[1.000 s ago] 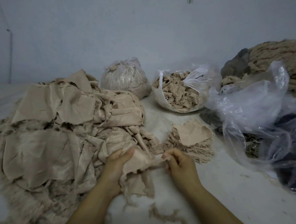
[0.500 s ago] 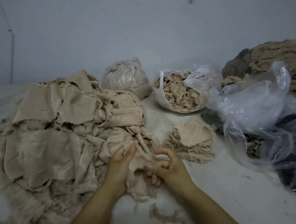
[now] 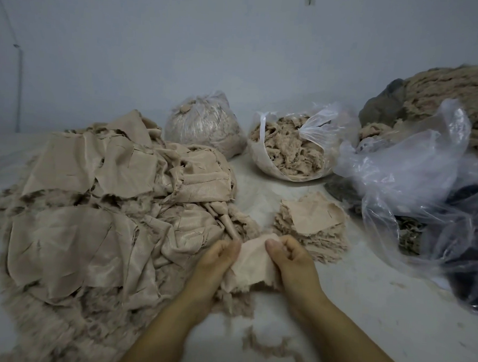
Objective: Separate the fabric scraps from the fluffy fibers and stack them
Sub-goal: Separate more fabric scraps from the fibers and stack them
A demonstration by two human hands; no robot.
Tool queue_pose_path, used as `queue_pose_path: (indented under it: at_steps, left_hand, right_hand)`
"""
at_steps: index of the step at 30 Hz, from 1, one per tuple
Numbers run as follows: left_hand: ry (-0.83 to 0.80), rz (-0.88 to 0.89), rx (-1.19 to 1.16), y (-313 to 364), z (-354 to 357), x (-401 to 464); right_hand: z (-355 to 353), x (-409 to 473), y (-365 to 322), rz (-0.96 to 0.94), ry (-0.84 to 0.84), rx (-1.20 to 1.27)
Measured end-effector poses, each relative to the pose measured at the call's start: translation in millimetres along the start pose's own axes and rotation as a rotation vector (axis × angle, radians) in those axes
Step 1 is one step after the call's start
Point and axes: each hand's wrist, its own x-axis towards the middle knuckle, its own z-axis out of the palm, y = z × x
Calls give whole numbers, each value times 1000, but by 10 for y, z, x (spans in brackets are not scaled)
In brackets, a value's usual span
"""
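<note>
A small beige fabric scrap point(image 3: 251, 260) with fluffy fibers along its lower edge is stretched between my two hands near the front middle. My left hand point(image 3: 218, 260) grips its left side and my right hand point(image 3: 291, 262) pinches its right side with thumb on top. A large heap of beige fabric pieces backed with fluffy fibers point(image 3: 106, 215) spreads across the left. Just beyond my right hand lies a neat stack of separated scraps point(image 3: 311, 224).
Two clear plastic bags stuffed with fibers stand at the back, one tied point(image 3: 205, 123), one open point(image 3: 292, 147). Crumpled clear plastic point(image 3: 415, 173) covers dark material at the right. A big brown fiber mound point(image 3: 455, 100) rises behind it. Loose fiber strands point(image 3: 268, 348) lie near my forearms.
My hands bunched the scrap together, then spread it flat again between them, now gripping it closer in and slightly farther right. The piles have not moved.
</note>
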Motion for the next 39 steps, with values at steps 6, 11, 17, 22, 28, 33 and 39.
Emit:
queue_pose_path:
  at_steps: [6,11,17,22,28,33,39]
  left_hand:
    - [5,45,95,-26,-19,3]
    - [246,73,126,-16,-57,85]
    - [135,-64,17,12,-72,60]
    - [-227,-314,-171,-65,112,-22]
    - [53,-129,-202,-73,19,52]
    - [133,-60,12,-69,21,35]
    - [170,-66,201,-30,49,-31]
  right_hand:
    - [34,-20,20,92,-79,138]
    - [3,32,-14,20,143,257]
    - [68,-13,-64,-36,32,303]
    - [127,-87,-76,-96,-80,333]
    - [84,-56,-116,-136,82,288]
    - [37,-20,-135,-108,156,283]
    - [-53,21,-190,-68,297,334]
